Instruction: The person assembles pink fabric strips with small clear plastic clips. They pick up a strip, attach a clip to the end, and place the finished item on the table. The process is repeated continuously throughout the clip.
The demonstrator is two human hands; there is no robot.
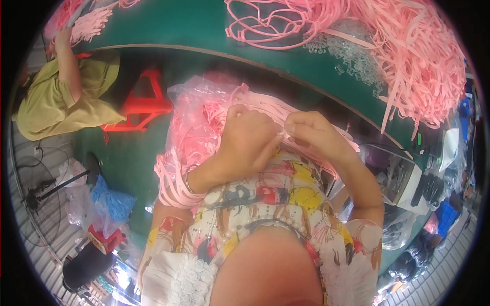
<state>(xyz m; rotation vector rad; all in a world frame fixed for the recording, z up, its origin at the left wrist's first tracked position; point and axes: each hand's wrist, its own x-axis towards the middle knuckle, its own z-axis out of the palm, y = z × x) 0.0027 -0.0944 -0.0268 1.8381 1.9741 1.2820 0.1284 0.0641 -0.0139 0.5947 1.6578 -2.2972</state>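
My left hand [245,140] and my right hand [311,131] meet close in front of my chest, both pinched on a thin pink plastic strip [265,108] that runs across between them. Under my hands lies a clear plastic bag [196,102] stuffed with more pink strips. Several pink strips [171,186] hang looped over my left forearm next to a thin bracelet. My patterned dress fills the lower middle of the view.
A green table [204,25] curves across the top, carrying a big heap of pink strips [408,56], pink hanger-shaped pieces [260,25] and small clear clips [352,53]. Another person in a yellow-green shirt [56,97] works at far left. A red stool [145,102] and blue bag [109,199] stand on the floor.
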